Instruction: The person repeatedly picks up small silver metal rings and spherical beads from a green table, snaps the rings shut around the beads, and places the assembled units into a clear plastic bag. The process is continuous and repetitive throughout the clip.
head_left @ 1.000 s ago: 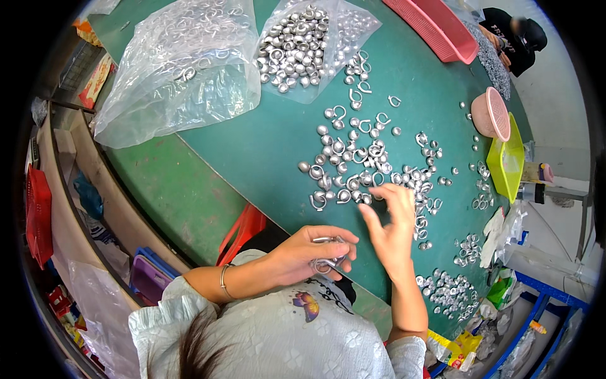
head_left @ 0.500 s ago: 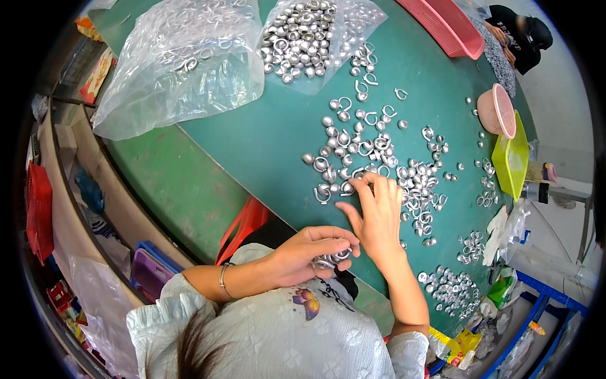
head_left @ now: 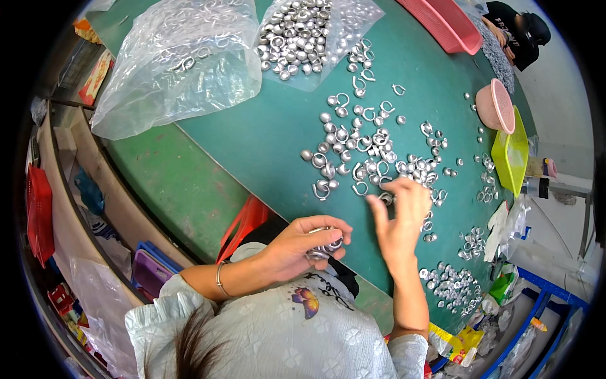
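Note:
My left hand (head_left: 302,243) is curled near my chest, closed around a small bunch of silver metal parts (head_left: 323,247). My right hand (head_left: 400,215) reaches over the green table (head_left: 265,136), fingertips pinching a silver piece (head_left: 386,198) at the near edge of a scattered pile of small metal caps and hooks (head_left: 360,158). A second, tidier group of silver pieces (head_left: 449,285) lies to the right of my right forearm.
Two clear plastic bags sit at the far side: a puffy one (head_left: 177,60) and one full of silver caps (head_left: 303,35). A pink basket (head_left: 493,104), a yellow-green tray (head_left: 510,155) and a pink tray (head_left: 445,22) stand right. Another person (head_left: 517,31) sits beyond.
My right hand has stayed at the pile's near edge, its fingers curling down onto a piece. My left hand keeps holding its bunch near my chest.

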A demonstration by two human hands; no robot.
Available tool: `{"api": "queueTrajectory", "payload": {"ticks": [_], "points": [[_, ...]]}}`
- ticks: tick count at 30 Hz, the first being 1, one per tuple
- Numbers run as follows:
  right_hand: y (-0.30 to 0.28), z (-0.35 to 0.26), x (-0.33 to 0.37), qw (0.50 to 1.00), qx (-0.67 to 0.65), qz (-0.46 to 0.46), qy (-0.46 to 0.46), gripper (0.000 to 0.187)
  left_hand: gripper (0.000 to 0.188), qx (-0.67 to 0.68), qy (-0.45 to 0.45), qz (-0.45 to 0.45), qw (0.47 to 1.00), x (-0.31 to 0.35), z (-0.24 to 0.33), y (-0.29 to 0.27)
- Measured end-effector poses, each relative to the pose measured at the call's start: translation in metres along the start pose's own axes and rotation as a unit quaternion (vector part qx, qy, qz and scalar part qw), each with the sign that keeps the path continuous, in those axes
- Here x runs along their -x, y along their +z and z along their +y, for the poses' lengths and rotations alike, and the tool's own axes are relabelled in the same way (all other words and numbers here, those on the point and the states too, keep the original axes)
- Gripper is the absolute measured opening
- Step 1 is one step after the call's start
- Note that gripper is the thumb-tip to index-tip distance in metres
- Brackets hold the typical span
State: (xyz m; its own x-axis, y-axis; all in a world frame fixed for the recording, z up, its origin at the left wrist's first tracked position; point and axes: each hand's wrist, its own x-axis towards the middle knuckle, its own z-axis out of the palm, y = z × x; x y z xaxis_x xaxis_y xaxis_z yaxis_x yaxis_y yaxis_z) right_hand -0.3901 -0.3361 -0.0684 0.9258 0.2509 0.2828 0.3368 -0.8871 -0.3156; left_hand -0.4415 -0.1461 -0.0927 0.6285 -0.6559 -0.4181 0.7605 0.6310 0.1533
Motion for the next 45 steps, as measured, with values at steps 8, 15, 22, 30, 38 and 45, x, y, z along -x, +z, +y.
{"api": "queueTrajectory", "payload": {"ticks": [8, 15, 22, 30, 38, 45], "points": [[0.002, -0.010, 0.001, 0.988, -0.125, -0.042, -0.076, 0.020, 0.033, -0.020, 0.056, 0.035, 0.998, 0.003, 0.000, 0.007], [0.006, -0.009, -0.027, 0.993, -0.096, -0.017, -0.062, 0.024, 0.033, -0.027, 0.047, -0.018, 0.998, -0.003, 0.002, -0.003], [0.004, 0.002, -0.016, 0.998, 0.062, 0.009, -0.023, 0.027, 0.029, -0.012, 0.023, 0.024, 0.999, 0.002, 0.005, 0.005], [0.027, -0.007, -0.017, 0.995, 0.026, -0.002, -0.091, 0.018, 0.026, -0.032, 0.024, 0.010, 0.999, 0.003, 0.003, -0.001], [-0.003, -0.028, -0.016, 0.955, -0.286, -0.070, -0.035, 0.018, 0.025, 0.063, 0.064, 0.015, 0.996, 0.005, 0.002, -0.007], [0.028, -0.043, -0.016, 0.985, 0.006, -0.087, -0.150, 0.029, 0.015, 0.065, 0.046, 0.034, 0.996, 0.023, 0.001, -0.008]]}}
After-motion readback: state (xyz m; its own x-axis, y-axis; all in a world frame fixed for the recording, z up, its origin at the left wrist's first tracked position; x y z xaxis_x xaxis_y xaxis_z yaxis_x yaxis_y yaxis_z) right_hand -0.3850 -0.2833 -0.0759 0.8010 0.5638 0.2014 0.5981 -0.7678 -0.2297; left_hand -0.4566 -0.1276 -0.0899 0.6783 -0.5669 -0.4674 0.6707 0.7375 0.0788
